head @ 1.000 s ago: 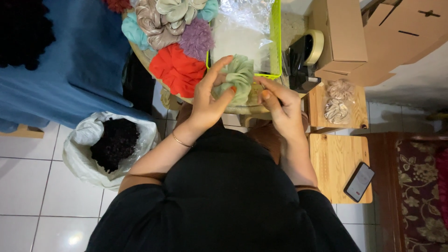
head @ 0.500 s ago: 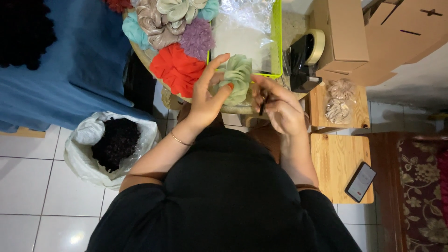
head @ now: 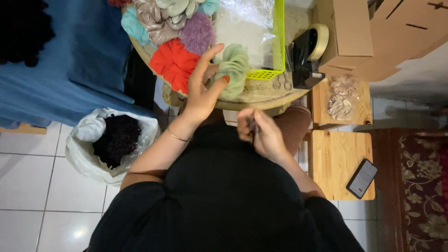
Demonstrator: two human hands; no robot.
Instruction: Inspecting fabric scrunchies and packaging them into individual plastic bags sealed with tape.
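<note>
Left hand [head: 203,91] clamps the pale green scrunchie [head: 233,70], lying just beyond its fingertips. Right hand [head: 263,135] sits nearer the body, apart, pinching a small dark object I cannot identify.

The soft ruffled cloth scrunchie [head: 234,70] in the left hand [head: 201,91] is pale green. The round cloth scrunchie [head: 175,63] next to it is red, and the fluffy one [head: 198,33] is purple. The plastic mesh basket [head: 278,42] is bright yellow-green. The big draped cloth [head: 70,65] is blue. The woven rug [head: 427,186] is dark red with flowers.
</note>
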